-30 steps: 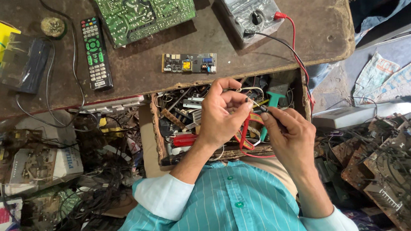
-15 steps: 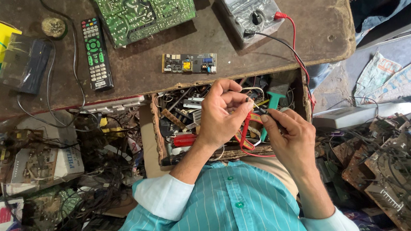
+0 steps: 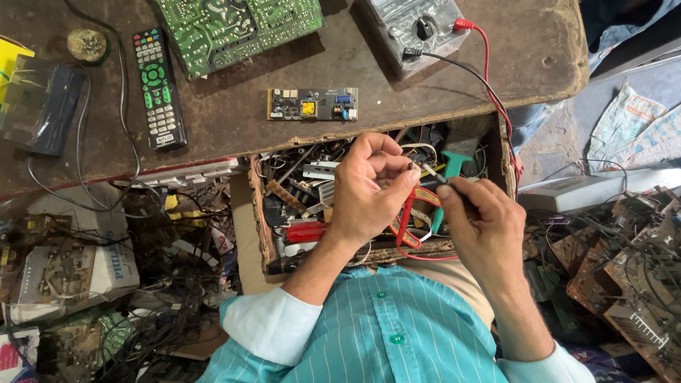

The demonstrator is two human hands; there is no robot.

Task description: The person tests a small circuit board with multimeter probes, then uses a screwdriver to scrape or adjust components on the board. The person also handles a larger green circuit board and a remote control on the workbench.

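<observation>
Over the open drawer (image 3: 261,209), left hand (image 3: 369,190) pinches a small part (image 3: 418,172); right hand (image 3: 481,228) grips a black probe (image 3: 438,180) against it.

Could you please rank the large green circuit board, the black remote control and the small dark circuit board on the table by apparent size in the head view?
1. Large green circuit board, though cut off by the frame's top edge.
2. Black remote control.
3. Small dark circuit board, slightly smaller than the remote.

The scene is viewed steeply downward from a single head-worn camera (no second view), close over the table (image 3: 295,142) edge and open drawer (image 3: 319,198).
</observation>
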